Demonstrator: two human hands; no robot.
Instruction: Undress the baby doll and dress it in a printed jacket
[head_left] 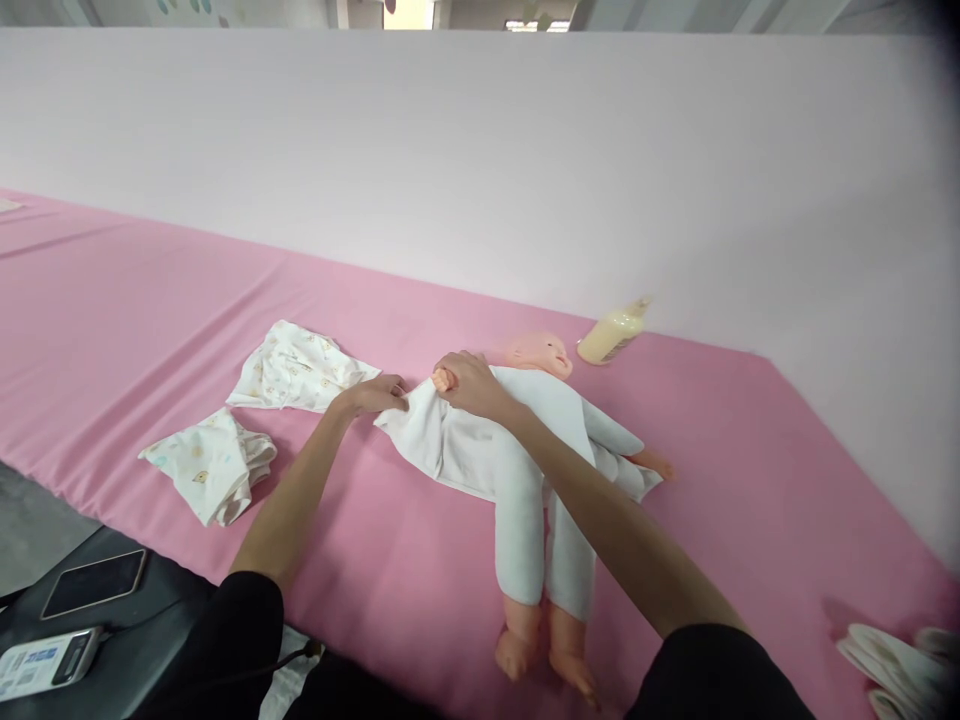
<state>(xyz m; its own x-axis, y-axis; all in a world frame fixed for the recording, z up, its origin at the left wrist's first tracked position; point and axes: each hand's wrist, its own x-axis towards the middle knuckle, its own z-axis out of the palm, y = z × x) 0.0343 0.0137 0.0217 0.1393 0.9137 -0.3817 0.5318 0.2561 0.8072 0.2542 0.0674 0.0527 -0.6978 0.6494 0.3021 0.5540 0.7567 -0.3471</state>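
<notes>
A baby doll (538, 352) lies on its back on the pink sheet, its head toward the wall and its legs toward me. Its body and limbs are white, with bare feet at the near end. A white baby garment (457, 445) is spread under and around it. My left hand (379, 394) pinches the outer corner of the garment on the left. Closed around the doll's arm is my right hand (474, 384), the doll's small hand (444, 380) poking out beside my fingers. The doll's other hand (654, 463) rests out on the right.
Against the white wall (450, 170) leans a pale yellow pump bottle (611, 335). Printed baby clothes (296, 365) and a folded printed cloth (214, 465) lie left. White folded cloth (904, 670) sits at lower right. A phone (96, 583) and a white device (49, 663) rest lower left.
</notes>
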